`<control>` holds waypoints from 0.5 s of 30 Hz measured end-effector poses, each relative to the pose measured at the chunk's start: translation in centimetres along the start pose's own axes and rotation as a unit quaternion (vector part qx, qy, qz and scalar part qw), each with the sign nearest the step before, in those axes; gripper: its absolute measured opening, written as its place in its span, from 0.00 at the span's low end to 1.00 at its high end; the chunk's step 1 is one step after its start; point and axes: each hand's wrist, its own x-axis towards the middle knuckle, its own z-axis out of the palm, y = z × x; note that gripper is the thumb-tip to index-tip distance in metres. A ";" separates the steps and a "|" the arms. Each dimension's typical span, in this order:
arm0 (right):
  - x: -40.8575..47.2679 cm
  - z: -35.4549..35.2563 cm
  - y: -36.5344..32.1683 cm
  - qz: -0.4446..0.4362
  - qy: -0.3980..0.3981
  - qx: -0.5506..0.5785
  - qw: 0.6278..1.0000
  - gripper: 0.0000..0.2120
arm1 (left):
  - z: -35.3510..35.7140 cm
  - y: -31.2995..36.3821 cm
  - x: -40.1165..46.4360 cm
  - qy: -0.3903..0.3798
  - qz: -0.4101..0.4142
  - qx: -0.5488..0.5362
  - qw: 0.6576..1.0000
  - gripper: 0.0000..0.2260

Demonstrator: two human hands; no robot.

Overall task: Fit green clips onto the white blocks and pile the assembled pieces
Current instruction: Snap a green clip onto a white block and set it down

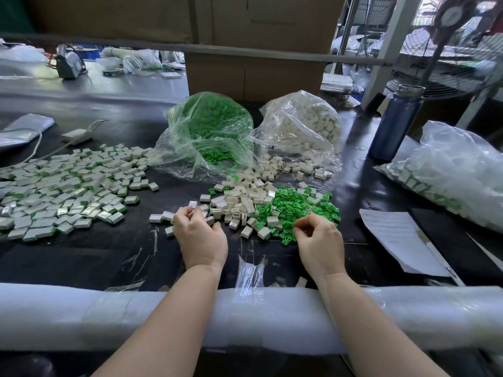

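Loose white blocks [245, 202] lie heaped at the table's middle, with a heap of green clips [296, 208] touching them on the right. My left hand [200, 235] curls its fingers over a white block at the near left edge of that heap. At the near edge of the green heap, my right hand [318, 240] pinches thumb and forefinger together on a green clip, which is mostly hidden. Assembled pieces [62, 191], white with green edges, spread in a wide pile at the left.
Behind the heaps lie an open bag of green clips [209, 126] and an open bag of white blocks [302, 123]. A blue bottle [394, 123], a sheet of paper [394, 235] and a bag of finished pieces [449, 175] are at the right. A foam-wrapped rail [272, 314] lines the near edge.
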 end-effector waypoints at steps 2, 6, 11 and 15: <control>-0.1 0.1 0.0 -0.006 -0.016 -0.037 0.999 0.04 | -0.1 0.1 -0.1 0.005 0.019 0.021 1.000 0.19; -0.1 0.2 -0.1 -0.003 -0.031 -0.110 0.993 0.00 | 0.2 0.3 -0.7 -0.003 0.099 0.058 0.993 0.12; -0.1 0.3 -0.3 0.000 -0.033 -0.162 0.986 0.06 | 0.8 0.3 -1.1 -0.076 0.146 0.122 0.979 0.09; -0.3 0.4 -0.3 -0.031 -0.036 -0.189 0.981 0.07 | 0.9 0.2 -1.0 -0.105 0.146 0.147 0.973 0.12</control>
